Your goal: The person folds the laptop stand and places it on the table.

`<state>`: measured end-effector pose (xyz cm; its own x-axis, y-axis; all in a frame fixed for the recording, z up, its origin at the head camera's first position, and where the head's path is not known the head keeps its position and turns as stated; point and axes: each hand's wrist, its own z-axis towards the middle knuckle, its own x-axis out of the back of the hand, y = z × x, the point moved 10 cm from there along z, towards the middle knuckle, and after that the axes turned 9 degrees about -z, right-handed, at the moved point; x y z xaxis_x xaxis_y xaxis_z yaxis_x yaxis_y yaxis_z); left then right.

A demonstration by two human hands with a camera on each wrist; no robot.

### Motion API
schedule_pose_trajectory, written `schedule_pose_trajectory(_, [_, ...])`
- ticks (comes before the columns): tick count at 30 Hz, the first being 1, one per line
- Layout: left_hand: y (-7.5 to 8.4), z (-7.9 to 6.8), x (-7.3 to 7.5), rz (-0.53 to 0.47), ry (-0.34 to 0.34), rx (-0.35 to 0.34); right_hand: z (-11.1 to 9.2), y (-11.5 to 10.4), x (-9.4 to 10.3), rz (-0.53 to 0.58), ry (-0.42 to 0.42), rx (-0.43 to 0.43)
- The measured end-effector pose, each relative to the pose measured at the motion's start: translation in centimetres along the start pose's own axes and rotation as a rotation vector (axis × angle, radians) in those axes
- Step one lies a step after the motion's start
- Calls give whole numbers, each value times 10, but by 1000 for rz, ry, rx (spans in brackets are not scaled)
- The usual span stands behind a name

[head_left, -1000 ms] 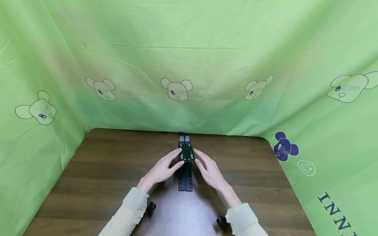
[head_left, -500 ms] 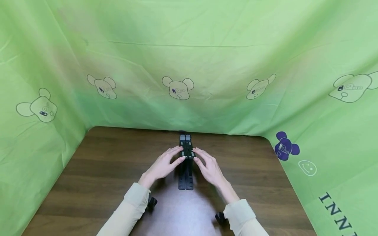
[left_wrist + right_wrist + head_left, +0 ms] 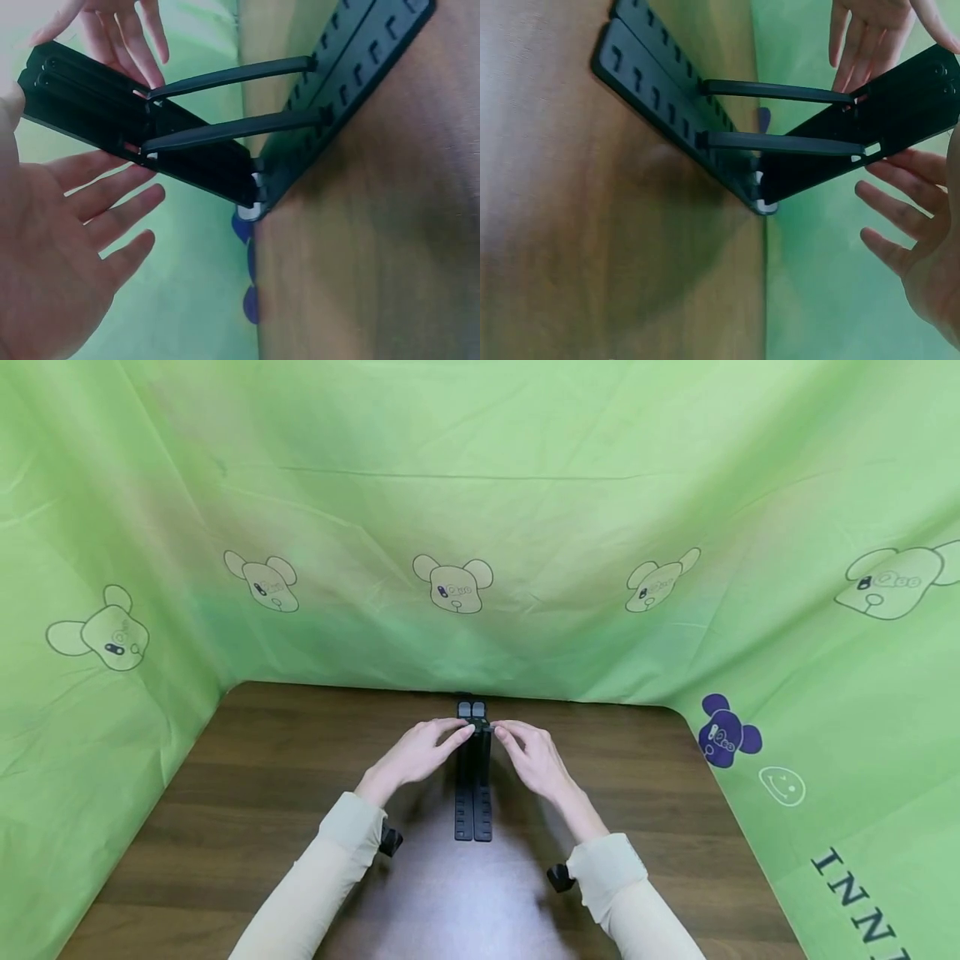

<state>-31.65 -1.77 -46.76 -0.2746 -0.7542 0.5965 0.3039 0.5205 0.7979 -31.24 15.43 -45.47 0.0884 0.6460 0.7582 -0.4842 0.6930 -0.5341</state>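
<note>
A black folding laptop stand stands on the table in front of me, its two halves folded side by side. Its upper arms slope up from the far hinge, and slim struts link them to the notched base. My left hand grips the left side of the raised end, thumb at the near edge and fingers along the side. On the opposite side, my right hand holds the same end between thumb and fingertips. The remaining fingers of both hands are spread loosely.
The stand rests on a brown wood-grain table, near its far edge. Green cloth printed with bear heads hangs behind and along both sides. A small dark wrist camera sits under the left cuff, another by the right.
Both hands have moved up and away with the raised end of the stand. The upper arms now tilt more steeply, and more of the notched base shows.
</note>
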Motion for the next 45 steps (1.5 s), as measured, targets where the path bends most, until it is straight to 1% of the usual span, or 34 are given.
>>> schedule_pose_trajectory(13, [5, 19, 12, -12, -51, 49, 23, 6, 8, -35, 0, -7])
schedule_pose_trajectory(18, [5, 23, 16, -20, -63, 63, 30, 7, 9, -47, -6, -15])
schedule_pose_trajectory(26, [8, 28, 22, -13, -59, 57, 39, 5, 13, -58, 9, -3])
schedule_pose_trajectory(31, [6, 31, 25, -23, -60, 85, 45, 2, 14, -56, 0, -7])
schedule_pose_trajectory(36, [6, 32, 27, -26, -57, 111, 47, 3, 15, -49, -5, -24])
schedule_pose_trajectory(45, [6, 34, 30, -52, -39, 118, 49, 5, 16, -33, 1, -28])
